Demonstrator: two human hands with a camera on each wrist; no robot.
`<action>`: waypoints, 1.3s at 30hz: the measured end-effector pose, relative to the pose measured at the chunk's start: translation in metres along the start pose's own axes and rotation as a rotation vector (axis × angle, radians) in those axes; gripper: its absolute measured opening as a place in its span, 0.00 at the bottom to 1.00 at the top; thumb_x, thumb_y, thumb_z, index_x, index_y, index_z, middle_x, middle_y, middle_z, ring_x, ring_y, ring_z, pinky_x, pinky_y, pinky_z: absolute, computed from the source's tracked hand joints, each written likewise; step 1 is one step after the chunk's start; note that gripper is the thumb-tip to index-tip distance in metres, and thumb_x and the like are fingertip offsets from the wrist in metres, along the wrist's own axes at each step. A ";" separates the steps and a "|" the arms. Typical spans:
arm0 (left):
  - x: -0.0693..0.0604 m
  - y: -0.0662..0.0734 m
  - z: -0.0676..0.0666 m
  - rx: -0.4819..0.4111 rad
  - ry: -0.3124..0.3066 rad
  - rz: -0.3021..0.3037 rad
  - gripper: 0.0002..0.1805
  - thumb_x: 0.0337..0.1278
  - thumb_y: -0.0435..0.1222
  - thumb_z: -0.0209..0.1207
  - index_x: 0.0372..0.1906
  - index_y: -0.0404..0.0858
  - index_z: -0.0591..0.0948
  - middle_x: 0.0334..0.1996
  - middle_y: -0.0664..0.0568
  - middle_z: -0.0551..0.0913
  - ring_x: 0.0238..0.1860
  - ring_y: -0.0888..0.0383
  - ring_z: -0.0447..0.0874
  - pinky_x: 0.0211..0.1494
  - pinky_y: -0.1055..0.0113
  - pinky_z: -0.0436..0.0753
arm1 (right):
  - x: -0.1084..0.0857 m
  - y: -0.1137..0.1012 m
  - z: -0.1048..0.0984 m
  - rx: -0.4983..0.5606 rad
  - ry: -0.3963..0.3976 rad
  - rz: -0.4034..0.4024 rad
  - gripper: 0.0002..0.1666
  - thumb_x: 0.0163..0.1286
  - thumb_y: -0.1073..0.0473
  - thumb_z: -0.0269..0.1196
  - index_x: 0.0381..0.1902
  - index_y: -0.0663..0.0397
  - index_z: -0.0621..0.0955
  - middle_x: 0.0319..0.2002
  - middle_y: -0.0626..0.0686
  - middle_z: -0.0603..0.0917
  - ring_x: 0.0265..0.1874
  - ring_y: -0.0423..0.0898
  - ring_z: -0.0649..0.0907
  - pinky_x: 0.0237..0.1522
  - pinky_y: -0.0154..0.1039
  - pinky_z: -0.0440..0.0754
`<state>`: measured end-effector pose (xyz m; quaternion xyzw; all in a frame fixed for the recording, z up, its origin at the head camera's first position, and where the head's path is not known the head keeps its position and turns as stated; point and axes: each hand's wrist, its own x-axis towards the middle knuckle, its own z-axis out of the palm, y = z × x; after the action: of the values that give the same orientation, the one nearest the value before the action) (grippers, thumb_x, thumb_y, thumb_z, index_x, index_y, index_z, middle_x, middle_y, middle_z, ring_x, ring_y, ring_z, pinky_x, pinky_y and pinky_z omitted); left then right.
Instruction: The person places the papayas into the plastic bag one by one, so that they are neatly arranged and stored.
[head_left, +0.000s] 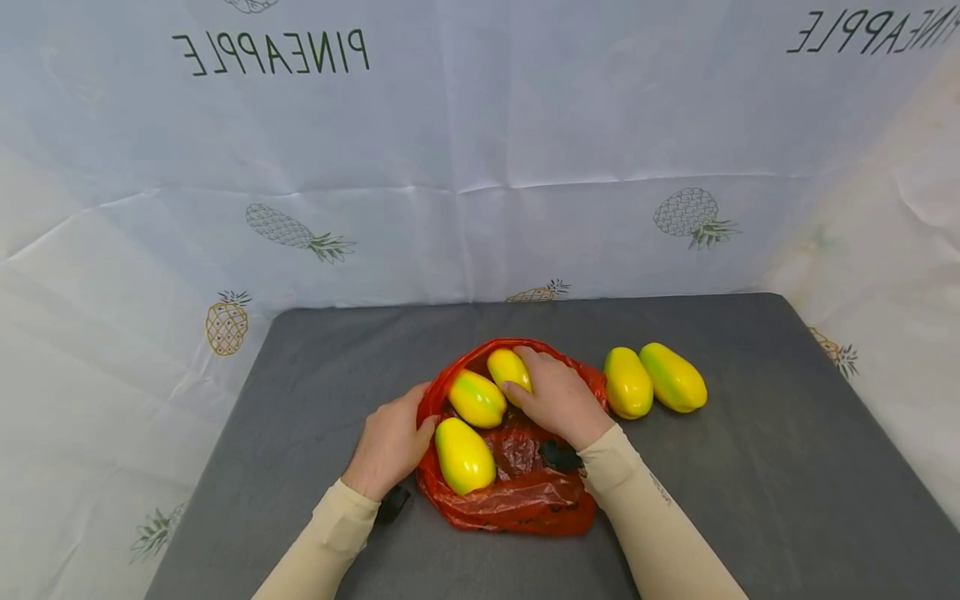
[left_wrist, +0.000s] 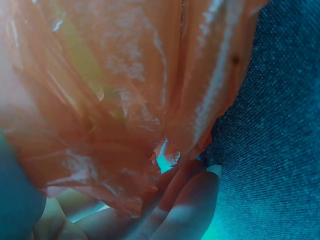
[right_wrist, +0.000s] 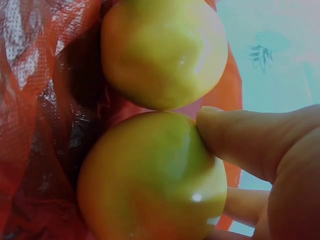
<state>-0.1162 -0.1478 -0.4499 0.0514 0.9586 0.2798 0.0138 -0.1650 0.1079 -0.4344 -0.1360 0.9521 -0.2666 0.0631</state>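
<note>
A red plastic bag (head_left: 517, 510) lies with its mouth spread wide in the middle of the table. My left hand (head_left: 390, 440) pinches the bag's left rim, thumb over the edge; in the left wrist view its fingers (left_wrist: 187, 202) press the crumpled film from outside. Inside the bag's far side, my right hand (head_left: 558, 398) holds a yellow papaya-like fruit (head_left: 507, 368), thumb on its near side. The right wrist view shows that fruit (right_wrist: 150, 175) close up, touching another. Two more yellow fruits, one in the middle (head_left: 477, 398) and one nearer (head_left: 465, 457), rest in the bag.
Right of the bag, two similar yellow fruits (head_left: 628, 383) (head_left: 673, 377) lie side by side on the dark grey table (head_left: 765, 483). A white cloth (head_left: 480, 133) printed with pineapples hangs behind the table's far edge and round its sides.
</note>
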 end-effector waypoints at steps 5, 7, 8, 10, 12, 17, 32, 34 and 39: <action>0.000 0.000 0.000 -0.003 0.004 0.004 0.25 0.70 0.37 0.68 0.69 0.37 0.81 0.50 0.43 0.92 0.31 0.55 0.86 0.43 0.53 0.94 | 0.001 0.000 0.002 -0.004 0.001 0.000 0.40 0.78 0.44 0.67 0.79 0.56 0.71 0.68 0.59 0.83 0.60 0.57 0.86 0.66 0.58 0.85; 0.000 0.000 0.000 -0.001 0.006 0.006 0.25 0.70 0.37 0.68 0.69 0.37 0.81 0.50 0.43 0.92 0.31 0.55 0.86 0.43 0.53 0.94 | 0.001 0.000 0.002 -0.002 0.001 0.002 0.40 0.78 0.43 0.67 0.79 0.55 0.71 0.68 0.59 0.83 0.59 0.57 0.86 0.66 0.58 0.85; 0.000 -0.001 0.001 0.000 0.007 0.006 0.25 0.70 0.37 0.68 0.69 0.37 0.81 0.50 0.43 0.92 0.31 0.55 0.86 0.43 0.53 0.94 | 0.001 0.000 0.002 -0.002 0.001 0.001 0.40 0.78 0.43 0.67 0.79 0.55 0.71 0.68 0.59 0.84 0.59 0.57 0.86 0.65 0.58 0.85; 0.000 -0.001 0.001 0.002 0.008 0.009 0.25 0.70 0.37 0.69 0.69 0.37 0.81 0.50 0.43 0.92 0.31 0.55 0.86 0.43 0.53 0.94 | 0.001 0.000 0.000 0.000 -0.001 0.000 0.40 0.78 0.43 0.67 0.79 0.55 0.71 0.68 0.59 0.84 0.58 0.57 0.86 0.65 0.58 0.85; -0.001 0.000 0.001 0.003 0.010 0.012 0.25 0.70 0.37 0.69 0.68 0.37 0.81 0.50 0.43 0.92 0.32 0.55 0.86 0.44 0.52 0.94 | -0.001 -0.001 -0.002 0.001 -0.004 0.002 0.41 0.78 0.42 0.67 0.79 0.55 0.71 0.68 0.59 0.83 0.59 0.57 0.85 0.65 0.58 0.85; -0.001 0.001 0.001 -0.003 0.009 0.022 0.25 0.70 0.37 0.69 0.68 0.37 0.81 0.50 0.44 0.92 0.33 0.54 0.87 0.46 0.51 0.94 | -0.006 -0.002 -0.012 0.002 -0.017 0.011 0.42 0.78 0.41 0.66 0.81 0.54 0.70 0.72 0.58 0.81 0.67 0.59 0.83 0.71 0.61 0.81; -0.004 -0.002 0.001 -0.010 0.008 0.057 0.26 0.70 0.36 0.68 0.69 0.37 0.80 0.52 0.43 0.92 0.37 0.50 0.89 0.48 0.49 0.93 | -0.032 0.016 -0.047 0.086 0.030 0.025 0.39 0.79 0.40 0.66 0.80 0.48 0.73 0.75 0.56 0.80 0.70 0.59 0.83 0.69 0.64 0.82; -0.004 -0.003 0.000 -0.011 0.008 0.049 0.26 0.70 0.36 0.68 0.69 0.37 0.80 0.52 0.43 0.91 0.37 0.51 0.89 0.48 0.49 0.93 | -0.037 0.022 -0.053 0.093 0.050 0.030 0.39 0.79 0.40 0.65 0.80 0.48 0.73 0.73 0.56 0.81 0.67 0.59 0.85 0.66 0.63 0.84; -0.004 -0.003 -0.001 -0.019 0.003 0.046 0.26 0.70 0.36 0.68 0.70 0.36 0.79 0.53 0.42 0.91 0.38 0.50 0.89 0.49 0.48 0.93 | -0.053 0.041 -0.075 0.090 0.107 0.051 0.38 0.80 0.41 0.64 0.80 0.49 0.72 0.69 0.61 0.83 0.64 0.62 0.85 0.62 0.64 0.86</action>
<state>-0.1128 -0.1516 -0.4506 0.0731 0.9544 0.2894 0.0063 -0.1382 0.1939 -0.3892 -0.0944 0.9443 -0.3142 0.0249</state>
